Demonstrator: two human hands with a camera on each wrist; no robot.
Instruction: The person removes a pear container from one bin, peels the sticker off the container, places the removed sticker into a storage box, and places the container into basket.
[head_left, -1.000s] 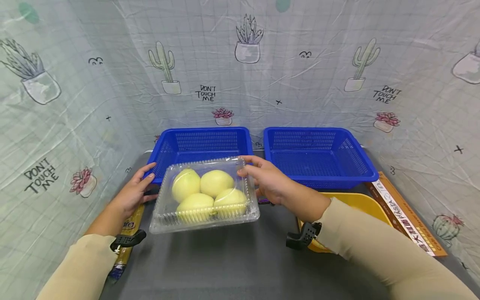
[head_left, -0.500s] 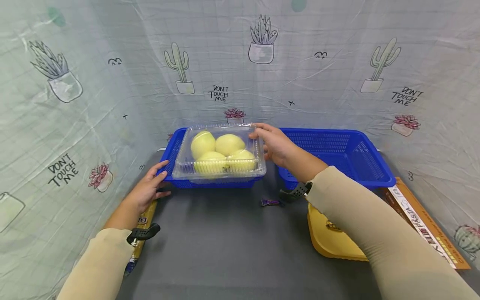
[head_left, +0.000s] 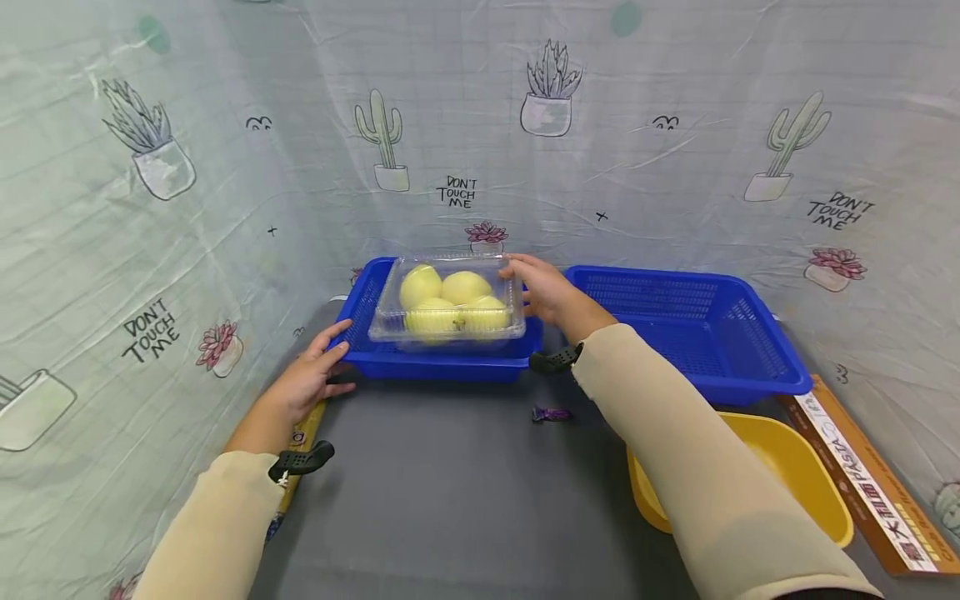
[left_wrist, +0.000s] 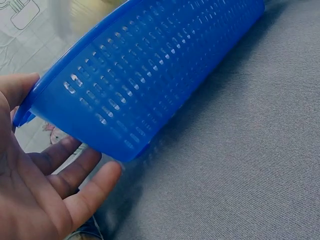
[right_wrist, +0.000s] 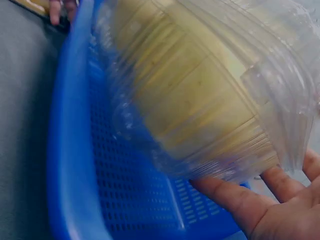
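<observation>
A clear plastic clamshell container (head_left: 390, 308) holds several pale yellow-green round fruits (head_left: 465, 289). It sits slightly tilted over the left blue basket (head_left: 438, 368), within its rim in the head view. My right hand (head_left: 551, 293) grips the container's right edge, thumb on top; the right wrist view shows the fingers (right_wrist: 235, 200) along the lid's edge. At the basket's left corner is my left hand (head_left: 311, 379). In the left wrist view its thumb lies over the rim (left_wrist: 75, 47) and its other fingers (left_wrist: 95, 185) reach beneath, against the outer wall.
Another blue basket (head_left: 693, 385) stands at the right, a yellow tub (head_left: 787, 450) in front of it. A long pasta box (head_left: 877, 500) lies along the right side. A small purple wrapped item (head_left: 551, 414) lies mid-table. Under my left arm is a yellow packet (head_left: 296, 471).
My right hand has carried the container away from me, from above the table to over the left basket, and lowered it. My left hand has stayed at the basket's corner.
</observation>
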